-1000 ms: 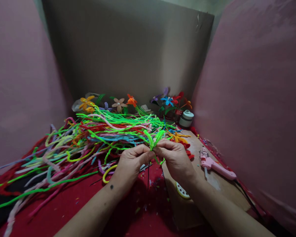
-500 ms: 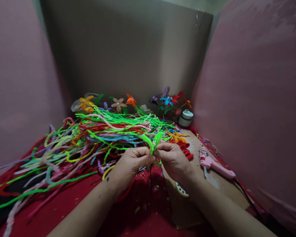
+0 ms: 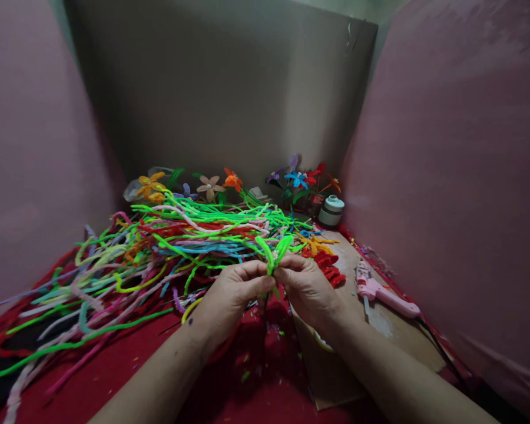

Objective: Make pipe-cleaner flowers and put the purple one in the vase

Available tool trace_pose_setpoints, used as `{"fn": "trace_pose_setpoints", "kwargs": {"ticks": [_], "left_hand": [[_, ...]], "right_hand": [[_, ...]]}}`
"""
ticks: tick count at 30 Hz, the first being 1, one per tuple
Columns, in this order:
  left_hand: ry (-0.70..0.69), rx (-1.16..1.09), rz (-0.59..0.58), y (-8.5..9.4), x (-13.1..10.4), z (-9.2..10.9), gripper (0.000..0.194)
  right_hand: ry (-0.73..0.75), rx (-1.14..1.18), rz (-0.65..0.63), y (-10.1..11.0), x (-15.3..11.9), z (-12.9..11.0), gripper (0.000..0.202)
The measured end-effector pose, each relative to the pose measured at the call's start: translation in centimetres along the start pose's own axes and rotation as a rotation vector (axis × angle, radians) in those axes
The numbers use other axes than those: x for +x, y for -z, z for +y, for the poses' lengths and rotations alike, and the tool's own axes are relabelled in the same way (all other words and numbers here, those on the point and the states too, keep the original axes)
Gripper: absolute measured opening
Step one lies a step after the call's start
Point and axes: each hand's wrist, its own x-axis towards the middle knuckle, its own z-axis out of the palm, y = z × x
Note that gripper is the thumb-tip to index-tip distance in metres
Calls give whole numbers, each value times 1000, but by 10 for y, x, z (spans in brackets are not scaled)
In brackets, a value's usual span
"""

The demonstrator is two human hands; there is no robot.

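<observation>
Both my hands meet at the middle of the view around a bright green pipe-cleaner flower (image 3: 282, 248). Its looped petals point upward, with small whitish bits at the centre. My left hand (image 3: 242, 282) pinches the flower's base between thumb and fingertips. From the other side, my right hand (image 3: 307, 281) pinches the same base, its fingertips touching the left ones. A thin dark stem seems to hang below the fingers. Just behind the hands lies a large heap of coloured pipe cleaners (image 3: 212, 221).
A pink glue gun (image 3: 386, 296) lies on a cardboard sheet (image 3: 335, 377) at the right, its cord trailing off. Red pipe-cleaner pieces (image 3: 330, 268) lie near it. Along the back wall stand finished flowers (image 3: 209, 187) and a small pale jar (image 3: 331, 210). Red cloth (image 3: 132, 359) covers the table.
The hands keep their pinch on the green flower, with only slight finger shifts. The whole view has moved a little; nothing else differs.
</observation>
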Motion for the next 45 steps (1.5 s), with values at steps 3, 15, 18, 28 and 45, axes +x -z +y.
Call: {"fn": "trace_pose_setpoints", "kwargs": {"ticks": [3,15,18,28,45], "left_hand": [[-7,14,14,1,-1,-1,11],[-33,-95,-39,-2,-1,-6,5],[18,-131,-65,-4,-3,-2,8],[-61,-66,43,0,0,-7,14],[-157,-3,122,-4,-2,1,19]], "right_hand": [[1,20,-4,0,0,2,13],[-48,80,-47,1,1,2,14],[-104,83,-76,1,0,1,13],[131,-173,29,2,-1,2,6],[169,-251,149,-4,-8,-5,12]]}}
